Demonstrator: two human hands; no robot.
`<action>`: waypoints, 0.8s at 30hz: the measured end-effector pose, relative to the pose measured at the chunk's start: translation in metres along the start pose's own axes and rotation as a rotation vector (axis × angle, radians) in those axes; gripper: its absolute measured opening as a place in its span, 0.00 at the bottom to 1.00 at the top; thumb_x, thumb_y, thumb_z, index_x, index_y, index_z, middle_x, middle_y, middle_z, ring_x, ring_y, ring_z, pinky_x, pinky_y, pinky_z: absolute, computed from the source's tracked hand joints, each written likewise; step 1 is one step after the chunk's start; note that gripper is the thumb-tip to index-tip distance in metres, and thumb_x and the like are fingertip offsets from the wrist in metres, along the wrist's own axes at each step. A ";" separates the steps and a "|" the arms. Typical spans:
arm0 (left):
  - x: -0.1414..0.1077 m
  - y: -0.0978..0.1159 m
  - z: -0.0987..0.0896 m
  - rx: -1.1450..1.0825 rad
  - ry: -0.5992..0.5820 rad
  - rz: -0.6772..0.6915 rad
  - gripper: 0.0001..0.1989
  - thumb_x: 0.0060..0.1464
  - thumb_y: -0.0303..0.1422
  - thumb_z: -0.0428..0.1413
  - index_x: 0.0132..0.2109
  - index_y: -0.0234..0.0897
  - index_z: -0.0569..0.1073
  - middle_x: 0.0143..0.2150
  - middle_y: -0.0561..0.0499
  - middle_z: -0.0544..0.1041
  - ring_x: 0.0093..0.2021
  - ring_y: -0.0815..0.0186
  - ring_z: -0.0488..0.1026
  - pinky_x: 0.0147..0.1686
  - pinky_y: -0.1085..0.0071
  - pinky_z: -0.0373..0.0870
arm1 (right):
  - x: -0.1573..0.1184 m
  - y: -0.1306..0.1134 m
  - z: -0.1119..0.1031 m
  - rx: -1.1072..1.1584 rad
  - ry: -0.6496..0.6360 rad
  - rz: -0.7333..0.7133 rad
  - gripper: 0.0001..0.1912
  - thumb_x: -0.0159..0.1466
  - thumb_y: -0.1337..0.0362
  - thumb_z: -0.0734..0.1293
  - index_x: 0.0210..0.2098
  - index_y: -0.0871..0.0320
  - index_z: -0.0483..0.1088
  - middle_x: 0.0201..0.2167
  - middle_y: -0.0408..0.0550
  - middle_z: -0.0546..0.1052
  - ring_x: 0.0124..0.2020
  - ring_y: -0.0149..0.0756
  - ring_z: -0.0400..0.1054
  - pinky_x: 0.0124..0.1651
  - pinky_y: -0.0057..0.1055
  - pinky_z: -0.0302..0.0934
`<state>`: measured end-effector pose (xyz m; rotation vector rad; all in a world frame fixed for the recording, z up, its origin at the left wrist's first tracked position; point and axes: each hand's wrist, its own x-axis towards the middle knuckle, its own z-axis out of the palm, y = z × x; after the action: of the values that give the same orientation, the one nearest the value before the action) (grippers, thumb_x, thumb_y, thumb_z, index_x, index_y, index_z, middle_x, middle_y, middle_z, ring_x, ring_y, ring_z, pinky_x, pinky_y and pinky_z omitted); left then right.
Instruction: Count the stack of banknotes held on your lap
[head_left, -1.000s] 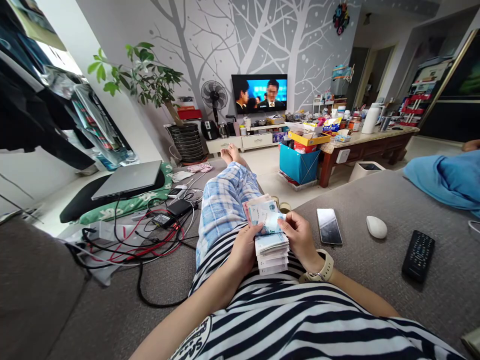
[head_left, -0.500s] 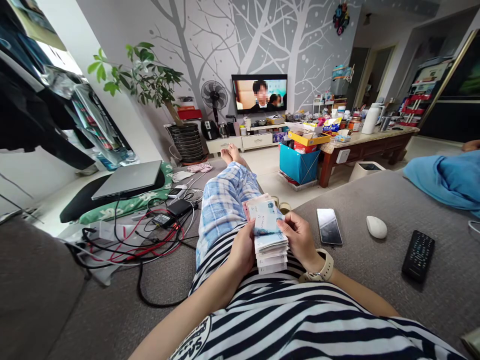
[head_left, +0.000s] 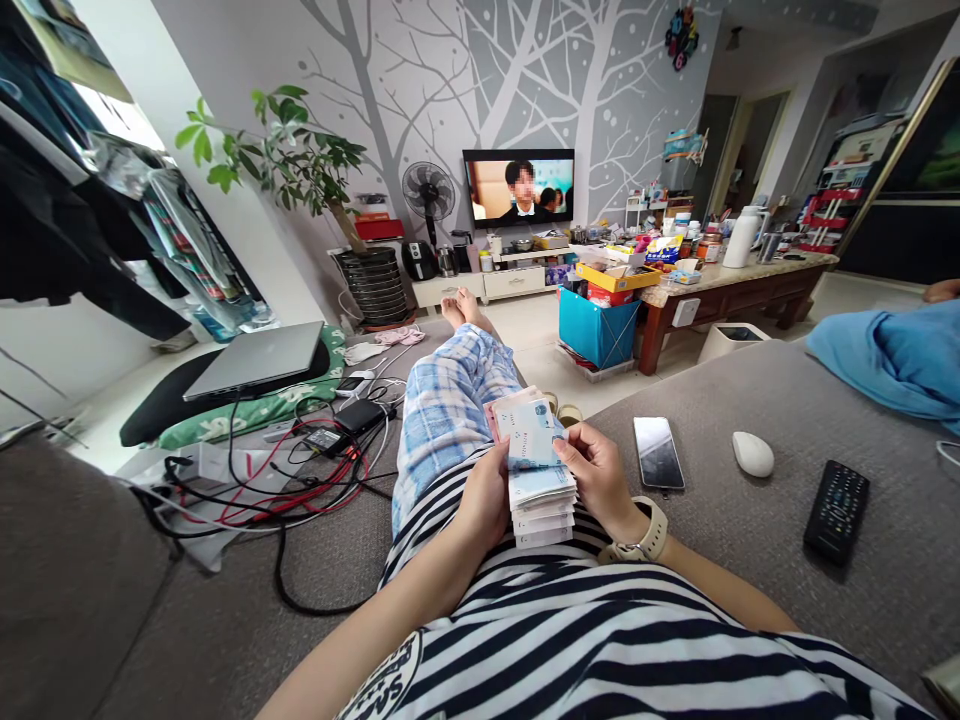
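Observation:
A stack of banknotes [head_left: 541, 490] is fanned out over my lap, mostly pale blue and white, with pinkish notes showing at the upper left. My left hand [head_left: 486, 497] is closed around the stack's left side, its thumb lying on top. At the right edge, my right hand [head_left: 600, 478] pinches the top blue note between thumb and bent fingers; a watch with a cream strap [head_left: 646, 535] is on that wrist. The lower ends of several notes hang in steps towards the striped shirt [head_left: 600, 640]. My left fingers are hidden beneath the stack.
On the grey sofa to the right lie a phone [head_left: 658, 453], a white mouse [head_left: 753, 455] and a black remote [head_left: 836, 512]. Tangled cables [head_left: 300, 470] and a laptop [head_left: 259, 358] lie at left. Beyond stand a blue bin [head_left: 596, 328] and a crowded table [head_left: 795, 265].
The top blue note has shifted very slightly, showing a little more of the notes beneath it. Both hands hold nearly the same position.

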<state>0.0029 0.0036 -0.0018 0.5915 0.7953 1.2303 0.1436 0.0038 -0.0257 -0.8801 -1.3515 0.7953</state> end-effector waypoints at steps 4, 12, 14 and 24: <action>-0.001 0.001 0.002 0.004 0.014 0.012 0.16 0.52 0.34 0.56 0.46 0.29 0.77 0.34 0.44 0.83 0.35 0.54 0.80 0.38 0.62 0.75 | 0.000 -0.002 0.000 0.014 -0.015 -0.004 0.15 0.62 0.53 0.66 0.27 0.56 0.64 0.23 0.40 0.62 0.25 0.31 0.54 0.29 0.28 0.51; -0.004 0.003 0.004 0.022 0.026 0.024 0.16 0.50 0.31 0.56 0.45 0.29 0.78 0.31 0.45 0.82 0.35 0.54 0.79 0.37 0.63 0.75 | -0.002 -0.001 -0.001 0.059 -0.036 -0.012 0.14 0.63 0.54 0.65 0.27 0.56 0.65 0.23 0.40 0.62 0.25 0.30 0.54 0.29 0.28 0.51; -0.004 0.003 0.004 0.021 0.022 0.024 0.15 0.49 0.30 0.56 0.44 0.29 0.78 0.31 0.45 0.82 0.35 0.54 0.79 0.37 0.63 0.75 | -0.002 -0.001 -0.001 0.057 -0.034 -0.010 0.15 0.63 0.53 0.65 0.27 0.56 0.65 0.23 0.40 0.62 0.25 0.31 0.54 0.29 0.28 0.51; -0.002 0.002 0.002 0.018 0.048 -0.003 0.15 0.47 0.30 0.57 0.44 0.30 0.78 0.32 0.44 0.82 0.35 0.53 0.80 0.37 0.62 0.76 | -0.002 -0.002 0.000 0.073 -0.038 -0.017 0.15 0.63 0.53 0.65 0.26 0.56 0.65 0.22 0.40 0.63 0.26 0.32 0.55 0.29 0.29 0.51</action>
<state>0.0029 0.0024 0.0012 0.5766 0.8481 1.2396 0.1439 0.0009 -0.0251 -0.7990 -1.3526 0.8467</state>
